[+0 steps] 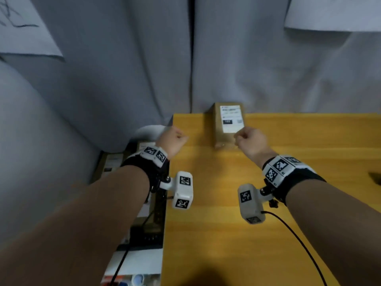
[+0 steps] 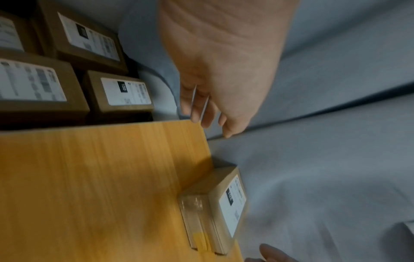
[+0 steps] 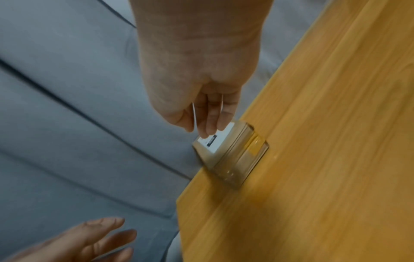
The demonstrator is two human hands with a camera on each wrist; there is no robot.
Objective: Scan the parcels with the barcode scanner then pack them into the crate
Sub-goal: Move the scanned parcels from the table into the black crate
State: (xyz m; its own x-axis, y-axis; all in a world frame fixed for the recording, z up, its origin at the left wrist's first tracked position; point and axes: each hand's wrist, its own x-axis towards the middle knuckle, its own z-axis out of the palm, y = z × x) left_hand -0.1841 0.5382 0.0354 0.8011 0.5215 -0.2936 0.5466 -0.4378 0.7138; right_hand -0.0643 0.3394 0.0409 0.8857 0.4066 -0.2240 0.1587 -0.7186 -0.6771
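Observation:
A brown cardboard parcel (image 1: 226,129) with a white label lies at the far edge of the yellow wooden table (image 1: 226,234). My right hand (image 1: 245,139) hovers at its near right corner. In the right wrist view its fingers (image 3: 208,120) hang loosely over the label of the parcel (image 3: 226,150); contact is unclear. My left hand (image 1: 175,139) floats over the table's far left corner with relaxed, empty fingers (image 2: 206,113). It is to the left of the parcel (image 2: 224,203). A dark crate (image 1: 158,213) stands below the table's left edge.
Several labelled cardboard parcels (image 2: 118,92) lie in the crate. A dark object (image 1: 375,178) is cut off at the table's right edge. Grey cloth (image 1: 123,79) hangs behind the table. A black cable (image 1: 299,240) trails over the tabletop from my right wrist.

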